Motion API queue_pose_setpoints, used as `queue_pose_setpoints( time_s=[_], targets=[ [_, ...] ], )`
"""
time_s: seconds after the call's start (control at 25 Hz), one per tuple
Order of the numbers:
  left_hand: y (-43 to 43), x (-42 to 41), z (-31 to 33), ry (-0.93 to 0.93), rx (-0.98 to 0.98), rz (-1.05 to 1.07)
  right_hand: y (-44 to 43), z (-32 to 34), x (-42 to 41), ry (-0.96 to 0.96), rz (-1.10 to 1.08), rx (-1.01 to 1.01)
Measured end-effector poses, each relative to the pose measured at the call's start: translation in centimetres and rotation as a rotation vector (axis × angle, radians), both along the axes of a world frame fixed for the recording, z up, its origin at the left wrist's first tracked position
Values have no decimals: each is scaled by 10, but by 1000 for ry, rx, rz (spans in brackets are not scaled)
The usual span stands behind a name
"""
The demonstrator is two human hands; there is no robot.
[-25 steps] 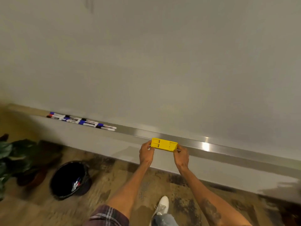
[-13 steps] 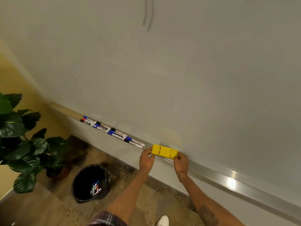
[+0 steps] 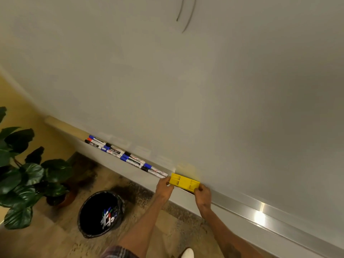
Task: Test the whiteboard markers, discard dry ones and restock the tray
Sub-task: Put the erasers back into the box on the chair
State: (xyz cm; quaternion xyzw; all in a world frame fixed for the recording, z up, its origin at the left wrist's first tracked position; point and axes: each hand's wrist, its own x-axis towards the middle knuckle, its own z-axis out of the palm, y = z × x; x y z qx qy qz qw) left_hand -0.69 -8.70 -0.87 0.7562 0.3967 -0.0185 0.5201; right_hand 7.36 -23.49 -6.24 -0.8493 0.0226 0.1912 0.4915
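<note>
A yellow eraser (image 3: pixel 184 181) rests on the metal marker tray (image 3: pixel 260 207) under the whiteboard (image 3: pixel 186 90). My left hand (image 3: pixel 164 186) grips its left end and my right hand (image 3: pixel 202 194) grips its right end. Just left of the eraser, several markers (image 3: pixel 126 157) with blue, black and red caps lie in a row along the tray. Two thin dark curved strokes (image 3: pixel 186 15) mark the board near the top.
A black bin (image 3: pixel 101 213) on the floor below the tray holds several discarded markers. A potted plant (image 3: pixel 24 174) with large dark leaves stands at the left. My white shoe (image 3: pixel 187 253) shows at the bottom edge.
My view has swung up and left, so the plant and the strokes on the board came into sight. The eraser, held by both hands, now sits close to the end of the marker row.
</note>
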Motion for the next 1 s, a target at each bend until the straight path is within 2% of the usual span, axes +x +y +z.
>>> queue_pose_setpoints(
  time_s=[0.68,1.0],
  targets=[
    [31,-14,-16,119,20,-109,31,13,-13,-13,55,-1],
    [37,-23,-13,124,70,-234,30,29,-30,-145,114,-36]
  ],
)
